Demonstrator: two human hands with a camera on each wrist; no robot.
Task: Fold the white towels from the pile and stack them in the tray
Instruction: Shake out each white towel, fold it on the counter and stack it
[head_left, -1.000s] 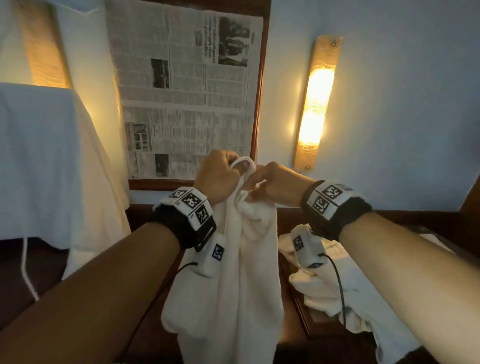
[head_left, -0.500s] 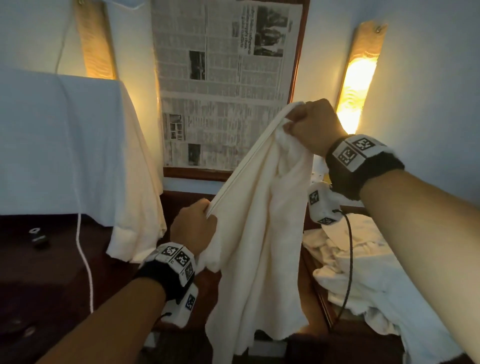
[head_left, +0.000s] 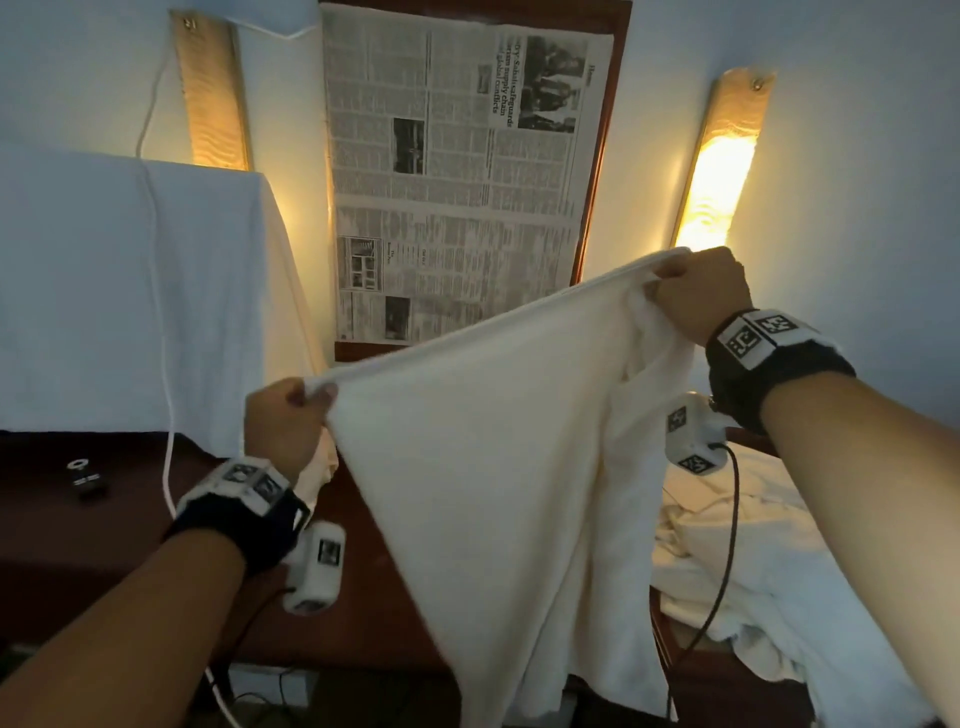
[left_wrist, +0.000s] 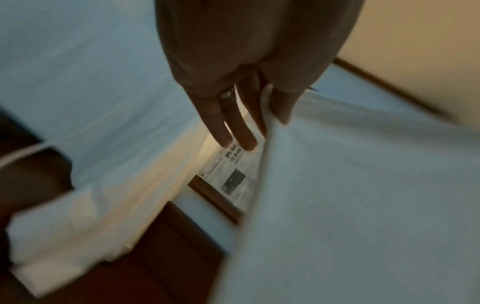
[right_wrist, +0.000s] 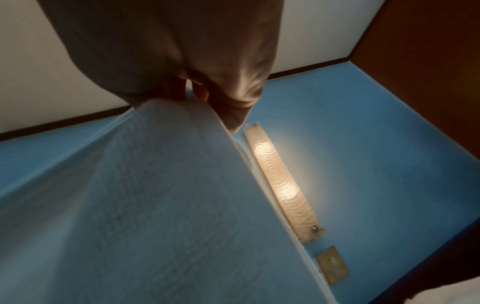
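**Towel pulled wide**

Head view: my left hand (head_left: 283, 423) and right hand (head_left: 698, 291) pinch the towel (head_left: 498, 467), stretched wider than half a second ago; the pile (head_left: 769, 571) lies right.

Left wrist: thumb pinches the hem (left_wrist: 267, 127).

Right wrist: fingers (right_wrist: 200, 92) grip cloth.

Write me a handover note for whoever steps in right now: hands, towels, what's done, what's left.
Left hand: pinches one end of the towel edge, held low.
Right hand: grips the other end, held higher.
The towel hangs spread between them in the air, top edge taut, not yet folded.
The pile of crumpled towels lies at the right.
No tray can be made out, and no folded towel is in view.
Left: fold this towel, stack it, then work through the pile.
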